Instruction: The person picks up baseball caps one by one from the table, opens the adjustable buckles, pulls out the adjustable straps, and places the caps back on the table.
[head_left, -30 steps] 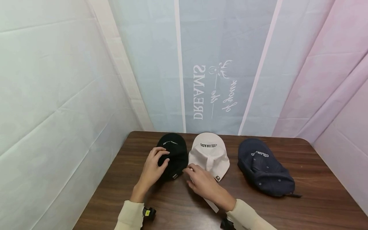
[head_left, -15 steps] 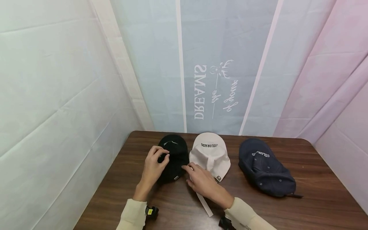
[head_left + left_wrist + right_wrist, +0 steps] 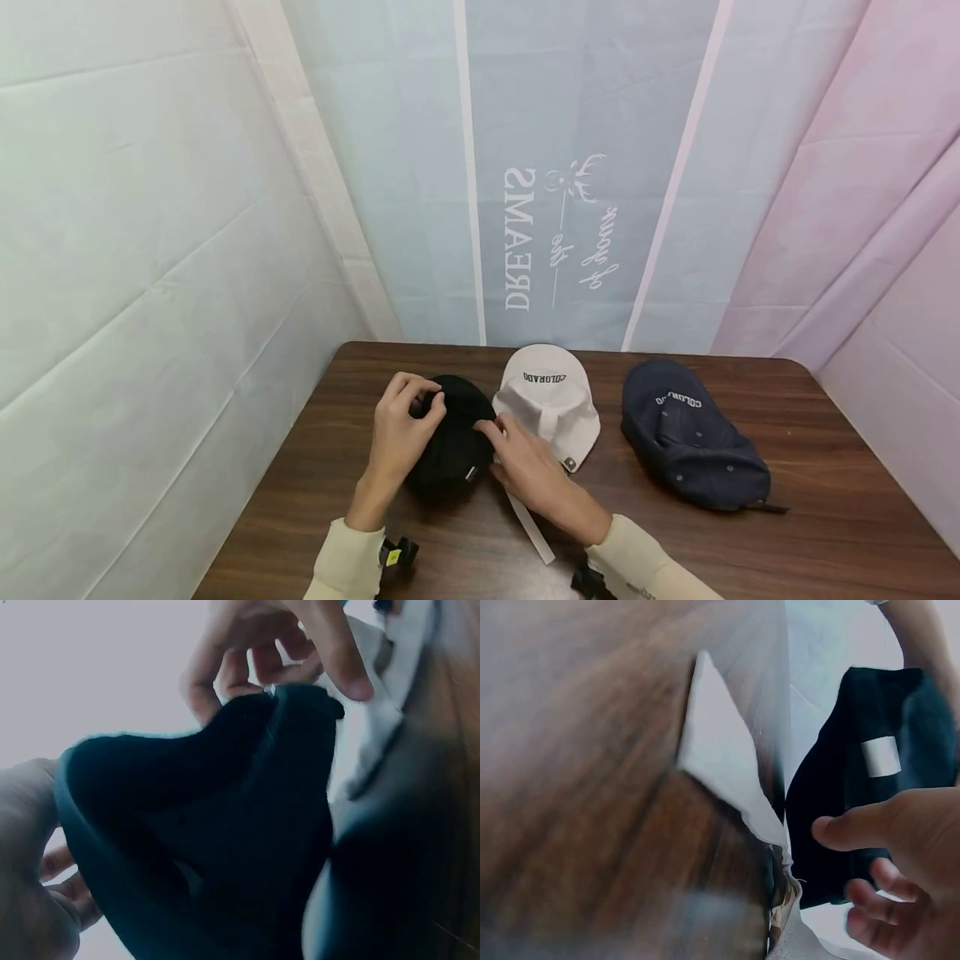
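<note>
In the head view a black cap (image 3: pixel 453 437) is tilted up off the table between both hands. My left hand (image 3: pixel 397 425) holds its left edge with curled fingers, and in the left wrist view those fingers lie behind the cap's edge. The right hand (image 3: pixel 525 467) grips the opposite edge; the right wrist view shows its thumb (image 3: pixel 847 829) over the black cloth (image 3: pixel 832 780). The cap's open underside (image 3: pixel 210 817) faces the left wrist camera. Right beside it lies a white cap (image 3: pixel 546 392) lettered COLORADO, partly behind the right hand.
A navy cap (image 3: pixel 690 442) lies on the right of the brown wooden table (image 3: pixel 810 467). The white cap's strap (image 3: pixel 532 533) trails toward the front. Pale fabric walls (image 3: pixel 187 250) stand at the left, back and right.
The black cap has come up from lying flat and tipped toward me, so its lettering no longer shows. Both hands stay close to it. The white strap swung left, out from under the right wrist.
</note>
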A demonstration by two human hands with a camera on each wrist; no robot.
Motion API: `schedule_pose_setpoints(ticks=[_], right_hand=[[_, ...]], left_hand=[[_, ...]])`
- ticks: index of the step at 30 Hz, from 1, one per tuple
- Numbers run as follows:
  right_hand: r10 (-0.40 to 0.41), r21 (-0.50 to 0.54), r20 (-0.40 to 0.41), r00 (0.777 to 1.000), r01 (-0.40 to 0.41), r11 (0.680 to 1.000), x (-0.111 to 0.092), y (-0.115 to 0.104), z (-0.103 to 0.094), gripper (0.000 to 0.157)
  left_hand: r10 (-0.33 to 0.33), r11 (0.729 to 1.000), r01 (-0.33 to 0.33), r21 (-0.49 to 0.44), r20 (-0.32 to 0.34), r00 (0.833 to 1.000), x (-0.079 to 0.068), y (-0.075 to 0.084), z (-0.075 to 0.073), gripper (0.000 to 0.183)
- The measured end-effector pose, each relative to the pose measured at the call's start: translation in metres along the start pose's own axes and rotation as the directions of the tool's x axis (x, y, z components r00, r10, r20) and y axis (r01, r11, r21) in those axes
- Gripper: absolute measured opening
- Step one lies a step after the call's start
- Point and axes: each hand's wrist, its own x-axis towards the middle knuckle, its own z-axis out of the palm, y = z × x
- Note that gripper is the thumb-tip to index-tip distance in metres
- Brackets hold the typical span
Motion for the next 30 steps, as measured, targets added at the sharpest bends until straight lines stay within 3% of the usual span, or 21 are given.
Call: schedule_pose_setpoints(ticks=[7, 10, 13, 15, 18, 21, 23, 27, 30], right_hand=[[-0.036, 0.004, -0.173, 0.984, 0.038, 0.999, 0.006, 0.003, -0.001, 0.046], [0.000, 0.040, -0.199, 0.980, 0.008, 0.999, 0.006, 0.004, -0.003, 0.041], [0.053, 0.072, -0.201, 0.978, -0.040, 0.997, 0.007, 0.004, -0.005, 0.039], [0.091, 0.099, -0.191, 0.977, -0.073, 0.992, 0.008, 0.004, -0.006, 0.038], [0.131, 0.139, -0.177, 0.975, -0.108, 0.984, 0.009, 0.003, -0.008, 0.036], [0.164, 0.173, -0.178, 0.970, -0.134, 0.976, 0.010, 0.004, -0.010, 0.035], [0.190, 0.194, -0.184, 0.964, -0.154, 0.969, 0.011, 0.004, -0.011, 0.035], [0.241, 0.229, -0.191, 0.951, -0.196, 0.954, 0.012, 0.005, -0.014, 0.033], [0.262, 0.248, -0.202, 0.944, -0.210, 0.946, 0.013, 0.004, -0.015, 0.031]], left_hand=[[-0.011, 1.000, 0.011, -0.011, 0.046, 0.999, 0.004, 0.011, -0.006, 0.015], [0.035, 0.999, -0.034, -0.014, 0.098, 0.995, 0.003, 0.014, -0.006, 0.020], [0.133, 0.991, -0.132, -0.015, 0.142, 0.981, 0.002, 0.018, -0.006, 0.021], [0.228, 0.973, -0.231, -0.006, 0.162, 0.960, 0.000, 0.022, -0.006, 0.019], [0.379, 0.921, -0.389, 0.029, 0.176, 0.909, -0.006, 0.028, -0.003, 0.014], [0.451, 0.875, -0.477, 0.087, 0.216, 0.866, -0.012, 0.034, -0.003, 0.017], [0.444, 0.862, -0.489, 0.136, 0.265, 0.856, -0.015, 0.035, -0.003, 0.024], [0.358, 0.838, -0.468, 0.281, 0.366, 0.859, -0.022, 0.032, -0.004, 0.046], [0.312, 0.805, -0.457, 0.379, 0.385, 0.869, -0.025, 0.027, -0.004, 0.052]])
